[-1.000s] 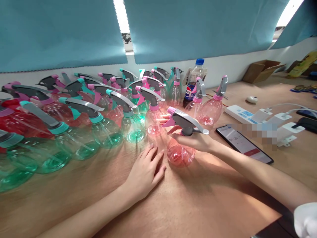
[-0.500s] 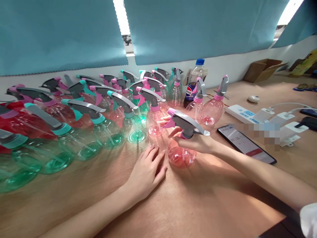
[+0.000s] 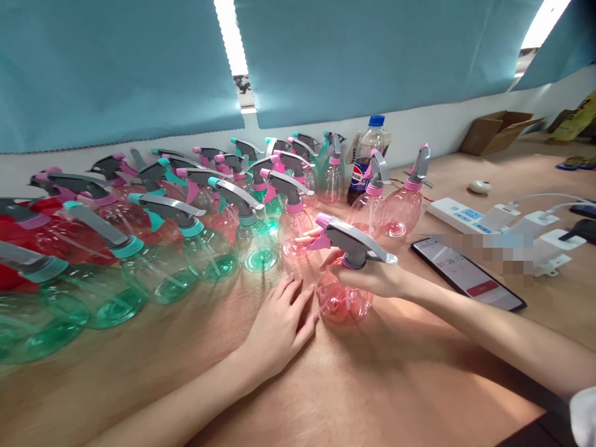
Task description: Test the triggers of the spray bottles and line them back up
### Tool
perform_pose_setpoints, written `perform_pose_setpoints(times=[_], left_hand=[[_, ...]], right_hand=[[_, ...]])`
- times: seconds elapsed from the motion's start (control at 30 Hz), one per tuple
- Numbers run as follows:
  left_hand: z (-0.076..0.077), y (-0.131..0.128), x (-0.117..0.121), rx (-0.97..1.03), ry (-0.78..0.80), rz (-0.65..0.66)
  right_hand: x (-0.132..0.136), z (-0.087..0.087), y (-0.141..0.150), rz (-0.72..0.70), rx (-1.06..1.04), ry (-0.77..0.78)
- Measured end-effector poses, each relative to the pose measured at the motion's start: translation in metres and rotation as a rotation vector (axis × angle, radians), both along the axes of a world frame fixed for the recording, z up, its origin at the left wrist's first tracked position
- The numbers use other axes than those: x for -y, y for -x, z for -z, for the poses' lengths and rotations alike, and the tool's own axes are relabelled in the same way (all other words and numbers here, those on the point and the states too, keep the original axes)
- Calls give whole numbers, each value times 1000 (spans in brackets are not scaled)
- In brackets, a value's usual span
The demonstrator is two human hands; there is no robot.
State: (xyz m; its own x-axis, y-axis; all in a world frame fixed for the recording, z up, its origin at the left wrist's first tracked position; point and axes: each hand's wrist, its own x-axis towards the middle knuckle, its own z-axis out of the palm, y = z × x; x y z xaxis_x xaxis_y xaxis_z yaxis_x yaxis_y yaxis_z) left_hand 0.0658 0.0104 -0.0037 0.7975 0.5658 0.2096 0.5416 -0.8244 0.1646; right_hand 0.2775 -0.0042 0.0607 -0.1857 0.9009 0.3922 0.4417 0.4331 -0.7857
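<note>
My right hand (image 3: 379,280) grips a pink transparent spray bottle (image 3: 343,305) around its neck and shoulder, just below the grey-and-pink spray head. Upright on the table, the bottle has a little liquid-like sheen at its bottom. Part of that hand is hidden behind the spray head, and some fingers reach out past the trigger. To the left, my left hand (image 3: 279,323) lies flat on the tabletop, fingers apart, holding nothing. Beyond it stand a green spray bottle (image 3: 258,256) and another pink spray bottle (image 3: 294,239).
Several green and pink spray bottles crowd the left and back. At the back is a cola bottle (image 3: 358,175). On the right lie a phone (image 3: 470,276), a power strip (image 3: 459,214) with plugs, a white earbud case (image 3: 479,187) and a cardboard box (image 3: 493,133).
The view has shifted slightly, so everything sits a bit further right and lower. Both hands keep their pose, the right one still around the pink bottle.
</note>
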Motion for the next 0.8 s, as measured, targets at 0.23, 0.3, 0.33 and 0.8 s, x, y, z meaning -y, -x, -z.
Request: perform_pose_setpoints(times=[0.23,0.3,0.33,0.8], left_hand=[[0,0,-1,2,-6,-2],[0,-1,-1,7,-12,-2],[0,-1,-1,9,-15,-2],[-1,0,-1,-3,-24,2]], right_hand=[[0,-5,2,-8,39,-1],[0,-5,3,-12,8,-47],[-1,-6,4,-10,-11,-70],[-1,-7,4,19,-33,-82]])
